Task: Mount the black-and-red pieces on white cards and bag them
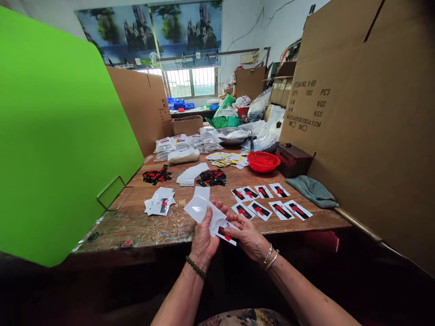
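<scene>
Over the table's front edge, my left hand [206,233] is closed on a fanned bunch of white plastic sleeves [197,206]. My right hand [249,233] pinches a white card with a black and red piece [224,233] on it, at the mouth of one sleeve; how far the card is inside I cannot tell. Right of my hands, two rows of similar cards [261,211] lie on the wood, each with a black and red piece. To the left sits a small stack of filled sleeves [159,202]. Farther back are more white sleeves [192,174].
Loose black and red pieces form two heaps [157,175] [211,177]. Behind them are yellow-and-white cards [228,159], a red basket [263,161] and bagged packs [190,142]. A green board [61,136] and a large carton [360,113] flank the table; a grey cloth [312,191] lies right.
</scene>
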### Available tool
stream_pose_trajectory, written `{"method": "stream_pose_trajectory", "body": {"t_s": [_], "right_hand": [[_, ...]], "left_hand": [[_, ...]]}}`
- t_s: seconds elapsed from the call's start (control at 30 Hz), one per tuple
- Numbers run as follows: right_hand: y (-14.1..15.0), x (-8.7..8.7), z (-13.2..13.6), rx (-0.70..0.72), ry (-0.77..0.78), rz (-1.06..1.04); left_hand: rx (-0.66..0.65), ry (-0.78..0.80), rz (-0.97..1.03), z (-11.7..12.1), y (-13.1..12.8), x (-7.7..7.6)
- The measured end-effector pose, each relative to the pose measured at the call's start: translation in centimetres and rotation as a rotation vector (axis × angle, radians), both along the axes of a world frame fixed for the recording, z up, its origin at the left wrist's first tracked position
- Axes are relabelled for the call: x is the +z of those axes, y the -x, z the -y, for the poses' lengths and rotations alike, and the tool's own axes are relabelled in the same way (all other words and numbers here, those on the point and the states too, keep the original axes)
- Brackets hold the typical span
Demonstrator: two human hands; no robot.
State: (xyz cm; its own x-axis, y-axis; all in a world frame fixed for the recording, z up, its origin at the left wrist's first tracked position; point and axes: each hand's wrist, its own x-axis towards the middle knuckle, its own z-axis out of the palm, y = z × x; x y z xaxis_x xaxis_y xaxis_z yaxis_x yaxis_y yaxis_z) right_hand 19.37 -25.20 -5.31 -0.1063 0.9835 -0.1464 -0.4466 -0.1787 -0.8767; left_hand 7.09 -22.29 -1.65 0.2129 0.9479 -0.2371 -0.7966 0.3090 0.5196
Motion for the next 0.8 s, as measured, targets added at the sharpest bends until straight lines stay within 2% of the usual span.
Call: {"method": "stream_pose_trajectory", "body": {"t_s": [0.3,0.47,0.63,0.8], "right_hand": [[0.8,-0.6,-1.0,-0.169,-0.041,0.033],[1.6,-0.3,-0.7,-0.248,-0.020,-0.040],[2.2,-0.1,-0.7,-0.171,-0.005,-0.107],[2.6,0.4,-1.6,-0.291,-0.022,-0.117]], "left_hand": [[0.059,0.021,0.033,-0.1,-0.2,-0.5],[0.088,0.021,0.007,-0.3,-0.2,-0.3],[0.090,-0.021,-0.020,0.0,-0.5,-0.3],[0.074,-0.083,-0.053,0.6,-1.1,-0.8]]}}
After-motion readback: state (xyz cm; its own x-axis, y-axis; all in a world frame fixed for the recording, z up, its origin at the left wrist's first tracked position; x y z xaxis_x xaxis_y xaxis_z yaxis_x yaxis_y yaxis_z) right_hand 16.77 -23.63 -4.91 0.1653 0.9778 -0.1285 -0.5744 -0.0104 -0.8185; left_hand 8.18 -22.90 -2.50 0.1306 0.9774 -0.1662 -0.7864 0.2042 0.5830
